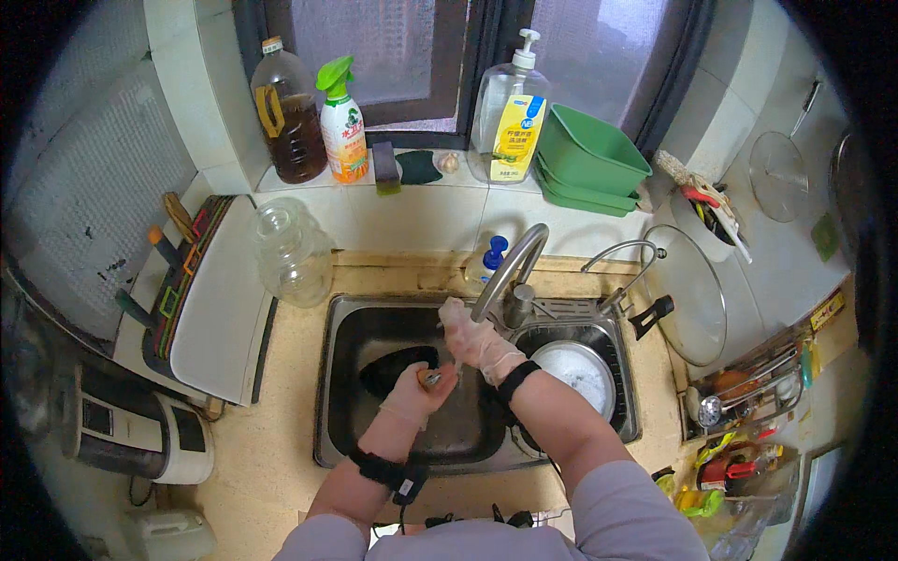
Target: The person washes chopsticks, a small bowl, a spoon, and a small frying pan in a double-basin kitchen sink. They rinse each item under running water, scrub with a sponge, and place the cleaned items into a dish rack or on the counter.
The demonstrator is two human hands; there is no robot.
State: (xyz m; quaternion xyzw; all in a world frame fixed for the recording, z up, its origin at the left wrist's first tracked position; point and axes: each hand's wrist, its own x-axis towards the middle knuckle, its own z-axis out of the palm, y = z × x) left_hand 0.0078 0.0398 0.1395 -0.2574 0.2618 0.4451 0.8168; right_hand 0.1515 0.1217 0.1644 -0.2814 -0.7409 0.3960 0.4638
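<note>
My left hand [414, 396], in a thin clear glove, is closed around a wooden handle [429, 379] over the large steel sink basin [351, 435]. A dark pan [393, 368] lies tilted in that basin just beyond this hand; the handle appears to belong to it. Beneath the spout of the steel faucet [515, 259] is my right hand [466, 336], also gloved, its fingers partly hidden by the spout; whether it holds anything is unclear. In the smaller basin at the right sits a round metal bowl [575, 375] with white suds.
Behind the sink stand a blue-topped pump bottle [484, 266] and a large dish soap bottle [511, 126]. Glass jars [291, 252] and a knife and cutting board holder [210, 301] are at the left. A glass lid [691, 301] leans on the right wall.
</note>
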